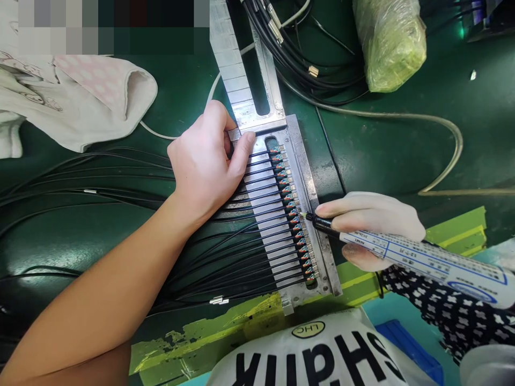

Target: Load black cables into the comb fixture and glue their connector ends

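Note:
A metal fixture (263,201) lies aslant on the green table, with several black cables (257,206) set side by side across it. Their stripped ends show coloured wires joined to small metal connectors (290,197) along a slot. My left hand (213,155) grips the fixture near its upper end, thumb on top and fingers curled around the left edge. Between the thumb and fingers of my right hand (374,220) is a white labelled tube (426,260) with a black nozzle. The nozzle's tip is close to the middle connectors; whether it touches them I cannot tell.
A slotted metal bar (237,80) extends beyond the fixture. Coiled black cables (306,75) and a plastic-wrapped bundle (392,48) lie at the back. White patterned cloth (100,102) rests at left. Yellow-green tape (217,335) lines the near edge, and a pale hose (402,114) curves right.

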The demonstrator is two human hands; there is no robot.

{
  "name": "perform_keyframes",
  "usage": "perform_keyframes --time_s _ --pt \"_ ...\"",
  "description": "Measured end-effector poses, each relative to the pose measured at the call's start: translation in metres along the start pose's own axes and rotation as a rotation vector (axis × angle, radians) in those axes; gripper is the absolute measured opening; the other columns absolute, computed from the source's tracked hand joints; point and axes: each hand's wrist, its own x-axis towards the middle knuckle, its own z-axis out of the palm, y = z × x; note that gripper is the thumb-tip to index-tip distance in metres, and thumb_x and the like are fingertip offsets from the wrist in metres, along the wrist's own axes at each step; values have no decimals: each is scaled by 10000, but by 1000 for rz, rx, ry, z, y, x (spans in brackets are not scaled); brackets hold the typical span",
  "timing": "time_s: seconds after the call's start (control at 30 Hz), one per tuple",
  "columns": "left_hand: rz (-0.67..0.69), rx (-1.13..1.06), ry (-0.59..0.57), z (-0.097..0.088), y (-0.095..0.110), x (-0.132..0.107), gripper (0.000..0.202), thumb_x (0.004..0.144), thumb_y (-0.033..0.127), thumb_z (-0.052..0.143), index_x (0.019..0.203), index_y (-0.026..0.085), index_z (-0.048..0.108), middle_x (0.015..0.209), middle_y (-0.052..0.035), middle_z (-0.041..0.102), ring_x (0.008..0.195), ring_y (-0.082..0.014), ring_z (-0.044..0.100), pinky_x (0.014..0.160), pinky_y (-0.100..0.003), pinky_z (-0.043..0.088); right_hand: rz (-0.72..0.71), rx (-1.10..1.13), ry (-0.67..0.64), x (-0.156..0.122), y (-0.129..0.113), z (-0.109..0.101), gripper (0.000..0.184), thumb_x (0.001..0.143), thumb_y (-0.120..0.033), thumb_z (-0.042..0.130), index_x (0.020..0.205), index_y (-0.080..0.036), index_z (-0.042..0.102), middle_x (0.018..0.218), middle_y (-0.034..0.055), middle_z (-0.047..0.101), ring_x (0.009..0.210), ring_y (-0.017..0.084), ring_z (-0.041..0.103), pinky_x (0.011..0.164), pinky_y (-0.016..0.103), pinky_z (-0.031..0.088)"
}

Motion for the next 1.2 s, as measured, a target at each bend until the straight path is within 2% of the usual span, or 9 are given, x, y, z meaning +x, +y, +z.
perform_keyframes --time_s 0.3,0.4,0.57,0.73,0.9,1.03,1.2 --pt "-7 -13 -3 -1 0 0 276 950 539 601 993 270 553 804 15 602 1011 -207 700 938 -352 563 -10 -6 -27 4 1 -3 167 891 -274 749 1024 -177 718 1062 124 777 905 242 773 787 342 683" --pt "-15 18 6 -1 1 0 230 940 501 628 965 284 558 780 15 615 965 -198 709 910 -329 564 -18 -42 -16 3 -3 -3 140 909 -286 722 1028 -214 712 1067 97 780 895 243 773 748 356 685" --pt "-21 0 10 -1 2 -1 217 923 474 652 982 282 571 789 12 629 997 -215 708 924 -347 559 -4 -65 22 -3 -16 -7 114 929 -260 676 1012 -188 705 1052 114 780 862 233 768 735 345 676" --pt "-64 -41 -19 -1 2 -1 227 920 497 641 976 292 559 825 10 631 1007 -204 687 927 -329 529 -25 -44 -54 -9 -14 -4 128 920 -263 679 1025 -192 702 1049 124 780 841 229 767 670 348 661" --pt "-38 16 -15 -2 3 0 221 922 490 620 963 286 544 776 15 590 896 -195 673 884 -330 505 -4 -27 -14 -10 -8 0 157 905 -271 706 1017 -162 705 1048 131 778 874 211 766 743 322 661" --pt "-21 83 4 0 3 1 203 907 471 600 955 282 545 745 12 565 780 -201 642 782 -346 482 -25 -22 -15 -11 -8 0 180 885 -253 722 1046 -175 704 1056 132 778 887 222 767 746 334 667" --pt "-31 82 -2 -1 3 1 200 900 476 592 981 295 565 755 5 588 788 -213 652 789 -365 480 -2 -14 -6 -13 -9 0 171 892 -267 711 1044 -188 703 1060 112 780 857 218 764 706 338 656"
